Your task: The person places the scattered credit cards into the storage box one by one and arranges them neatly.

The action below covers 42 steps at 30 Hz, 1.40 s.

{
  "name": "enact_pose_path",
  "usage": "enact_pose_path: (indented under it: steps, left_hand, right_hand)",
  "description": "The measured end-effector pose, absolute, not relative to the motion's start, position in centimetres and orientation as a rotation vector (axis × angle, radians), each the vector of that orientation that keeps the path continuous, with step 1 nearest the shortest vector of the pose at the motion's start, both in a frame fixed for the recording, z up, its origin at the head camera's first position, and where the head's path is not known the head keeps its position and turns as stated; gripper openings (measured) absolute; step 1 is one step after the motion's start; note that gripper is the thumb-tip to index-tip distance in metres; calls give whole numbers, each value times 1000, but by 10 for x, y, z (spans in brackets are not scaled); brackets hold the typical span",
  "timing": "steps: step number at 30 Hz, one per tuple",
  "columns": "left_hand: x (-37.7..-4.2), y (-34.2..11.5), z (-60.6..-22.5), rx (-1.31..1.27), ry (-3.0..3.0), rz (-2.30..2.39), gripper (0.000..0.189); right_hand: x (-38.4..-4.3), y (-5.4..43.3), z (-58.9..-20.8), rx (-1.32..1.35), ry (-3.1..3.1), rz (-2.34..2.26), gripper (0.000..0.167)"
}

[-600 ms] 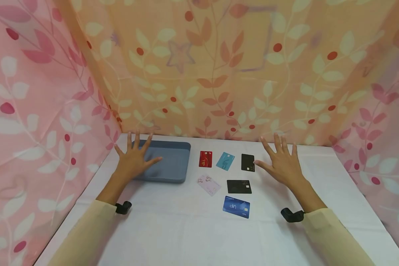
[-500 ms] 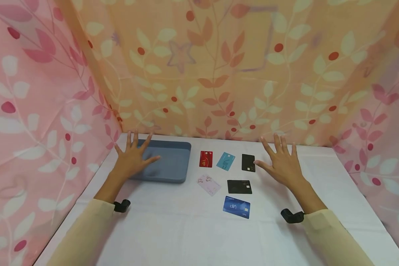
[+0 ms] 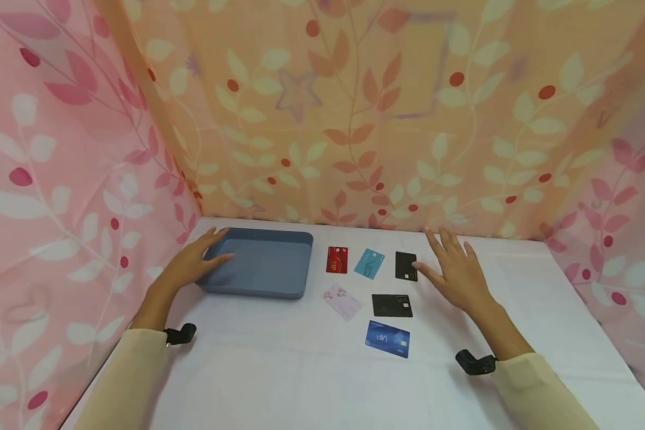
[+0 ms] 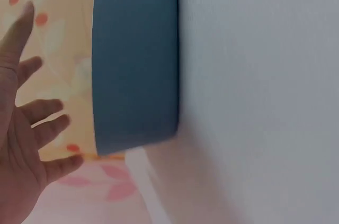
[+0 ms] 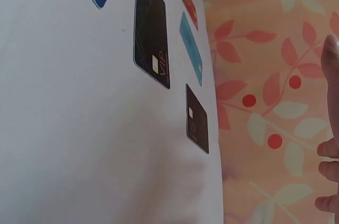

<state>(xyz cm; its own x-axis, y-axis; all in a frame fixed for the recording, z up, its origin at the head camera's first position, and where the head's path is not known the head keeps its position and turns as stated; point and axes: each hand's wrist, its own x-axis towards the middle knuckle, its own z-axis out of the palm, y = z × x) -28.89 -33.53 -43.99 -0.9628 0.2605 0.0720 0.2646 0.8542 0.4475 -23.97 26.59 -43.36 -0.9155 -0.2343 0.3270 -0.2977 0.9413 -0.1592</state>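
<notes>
My left hand [image 3: 192, 260] hovers over the left side of a blue-grey tray [image 3: 269, 293], fingers spread and holding nothing. In the left wrist view the tray's outer wall [image 4: 136, 60] stands beside that hand. My right hand [image 3: 458, 275] is held in the air with extended fingers, its thumb tip overlapping the edge of a black card [image 3: 405, 265] in the head view. Left of that card lie a light blue card [image 3: 369, 263] and a red card [image 3: 337, 260]. Nearer the front are a pale flowered card [image 3: 341, 301], a second black card [image 3: 392, 305] and a dark blue card [image 3: 387, 338].
A white cloth [image 3: 279, 370] covers the table. An orange leaf-patterned curtain [image 3: 312, 137] rises along the back edge, with pink patterned cloth [image 3: 75, 197] on the left and right sides. Black wrist cameras [image 3: 180, 334] are strapped at both sleeves.
My left hand has drawn left and turned more edge-on, uncovering more of the tray. The right hand has shifted only slightly. The head view has moved a little; the cards lie as before.
</notes>
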Motion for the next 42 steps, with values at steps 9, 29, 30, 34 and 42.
enact_pose_path:
  steps: [9, 29, 30, 34, 42]
  left_hand:
    - [-287, -365, -453, -385, -2915, -1110, 71]
    - [-305, -388, -487, -312, -2772, -1622, 57]
    - [-305, -388, -487, -308, -2775, -1622, 57]
    - [-304, -391, -490, -299, -2780, -1619, 56]
    - [-305, -395, -499, -290, -2726, -1774, 54]
  right_hand:
    - [-233, 257, -444, 367, -2782, 476, 67]
    - [-241, 256, -467, 305, -2843, 606, 65]
    - [-243, 256, -467, 302, -2854, 610, 65]
    - [-251, 256, -469, 311, -2887, 608, 63]
    - [-276, 260, -470, 347, -2960, 570, 65]
